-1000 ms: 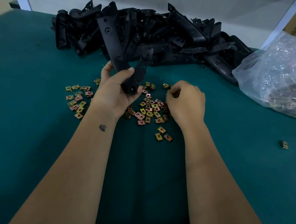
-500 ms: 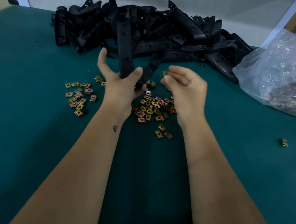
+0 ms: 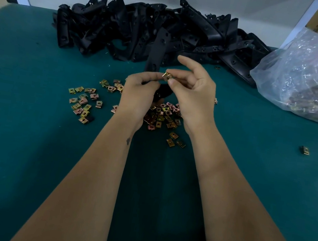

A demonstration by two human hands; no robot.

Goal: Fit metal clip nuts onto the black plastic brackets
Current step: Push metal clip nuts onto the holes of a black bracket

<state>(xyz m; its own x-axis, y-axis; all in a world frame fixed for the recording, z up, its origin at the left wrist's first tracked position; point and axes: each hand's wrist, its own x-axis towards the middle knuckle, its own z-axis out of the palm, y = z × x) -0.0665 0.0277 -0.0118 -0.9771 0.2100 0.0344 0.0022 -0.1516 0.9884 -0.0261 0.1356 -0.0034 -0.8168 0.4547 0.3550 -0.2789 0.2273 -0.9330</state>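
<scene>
While the green table carries everything, the largest mass on it is the heap of black plastic brackets at twelve o'clock, well beyond the hands, with a clear plastic bag of more clips at two o'clock. Nearer, loose clip nuts lie scattered from nine o'clock round to the space beneath the wrists, and a single stray one sits far out at three o'clock. At the centre, the left hand grips one bracket by its lower end, fingers curled round it, so its long axis runs from the palm up toward twelve o'clock, leaning slightly to one. The right hand pinches a single clip nut between thumb and a finger, the index finger raised and free. That clip sits just beside the left hand's fingertips, at about three o'clock from the bracket's held portion, touching or nearly touching it; which cannot be told. The right hand is the nearer to the clip, and the next move looks to be a short slide toward nine o'clock, across the bracket's long axis, onto its edge.
</scene>
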